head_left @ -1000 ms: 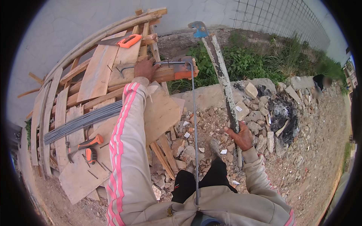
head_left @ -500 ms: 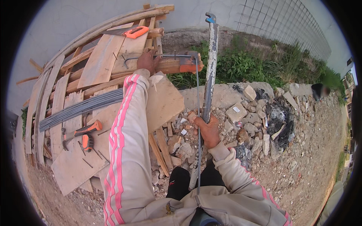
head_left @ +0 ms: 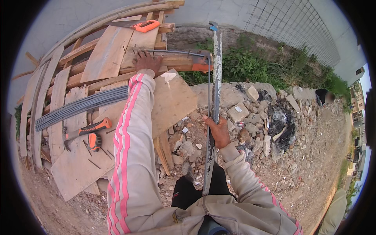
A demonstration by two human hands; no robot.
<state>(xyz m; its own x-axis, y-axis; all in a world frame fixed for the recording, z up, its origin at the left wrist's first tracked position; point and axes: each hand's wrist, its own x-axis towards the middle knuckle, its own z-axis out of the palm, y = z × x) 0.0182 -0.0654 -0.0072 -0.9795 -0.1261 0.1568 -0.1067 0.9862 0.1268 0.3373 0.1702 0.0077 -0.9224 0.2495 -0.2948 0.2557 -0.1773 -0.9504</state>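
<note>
My left hand [head_left: 147, 62] lies flat with fingers spread on a wooden beam [head_left: 176, 61], over one end of a thin steel rod [head_left: 172, 51]. The rod runs along the beam past upright nails, then turns sharply toward me at the orange-marked end. My right hand [head_left: 219, 132] is closed around a long, paint-worn metal pipe [head_left: 217, 70] with a blue hooked head [head_left: 213, 26] at its far end. The pipe stands close beside the rod's near leg, and my right thumb reaches across toward that leg. The rod's far-left end is hidden by my left hand.
Left on the boards are a bundle of steel rods [head_left: 82, 107], a hammer [head_left: 88, 129], a tape measure [head_left: 94, 141] and loose nails [head_left: 94, 163]. A handsaw [head_left: 145, 26] lies farther back. Rubble [head_left: 256, 125] covers the ground at right; wire mesh [head_left: 290, 27] leans on the wall.
My left hand has gone from gripping the rod to lying flat with fingers spread. The pipe now stands more upright, its hooked head shifted slightly left. The whole view has shifted a little.
</note>
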